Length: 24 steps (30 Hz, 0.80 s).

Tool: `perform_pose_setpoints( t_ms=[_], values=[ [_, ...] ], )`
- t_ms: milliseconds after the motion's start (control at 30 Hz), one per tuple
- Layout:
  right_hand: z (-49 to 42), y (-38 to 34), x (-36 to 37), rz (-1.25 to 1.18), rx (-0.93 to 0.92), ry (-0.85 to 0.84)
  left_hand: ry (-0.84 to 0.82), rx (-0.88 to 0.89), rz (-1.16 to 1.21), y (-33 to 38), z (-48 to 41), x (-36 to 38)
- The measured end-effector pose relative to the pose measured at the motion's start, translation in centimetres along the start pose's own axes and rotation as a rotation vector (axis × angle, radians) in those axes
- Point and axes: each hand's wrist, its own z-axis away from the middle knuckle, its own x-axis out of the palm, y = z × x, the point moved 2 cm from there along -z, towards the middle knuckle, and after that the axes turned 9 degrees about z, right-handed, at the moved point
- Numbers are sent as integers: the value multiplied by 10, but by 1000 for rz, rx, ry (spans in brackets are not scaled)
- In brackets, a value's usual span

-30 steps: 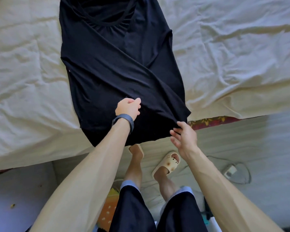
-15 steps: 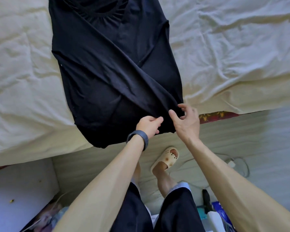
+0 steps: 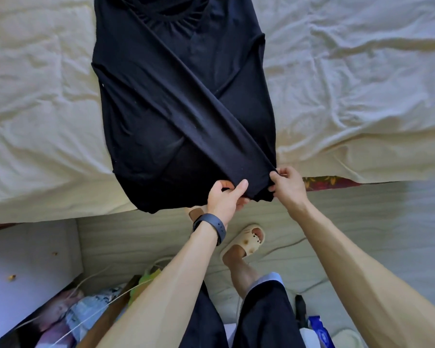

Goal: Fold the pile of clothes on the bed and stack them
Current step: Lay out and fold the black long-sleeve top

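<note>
The black shirt [image 3: 181,109] lies flat on the bed [image 3: 35,121], with its neck up at 12 o'clock and its bottom edge down at 6 o'clock, where it hangs a little over the side of the bed. One long sleeve [image 3: 199,121] is folded across the front and slants from about 11 o'clock down to 5 o'clock. The left hand [image 3: 224,199] pinches the bottom edge at 6 o'clock between thumb and fingers. The right hand [image 3: 288,187] pinches the corner at 5 o'clock, just beside the left hand, so both hands hold the shirt. I think the next move is to lift this edge up toward the neck, and a few things could go wrong. The hands are close together and both sit on one side. The other corner, at 7 o'clock, has nobody holding it, so it may droop and make the fold crooked. The sleeve only rests on top, so a fast lift could make it slide off and open up. The cloth looks soft and floppy, so a light pinch could let it slip. If it slips, the hanging part could pull the shirt down to the floor by the slipper [image 3: 246,241]. The bumpy sheet may also catch the shirt and bunch it up.
</note>
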Motion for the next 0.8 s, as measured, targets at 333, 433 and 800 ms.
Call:
perform_pose_setpoints(
  t_ms=[333,433,800],
  values=[
    [-4,0,-2,259,-130,49,80,6,-463,-10,-22,2],
    [-5,8,-2,333,-145,45,99,10,-530,-14,-20,0],
    [14,31,6,178,-35,29,668,-8,-257,-19,16,-135]
  ],
)
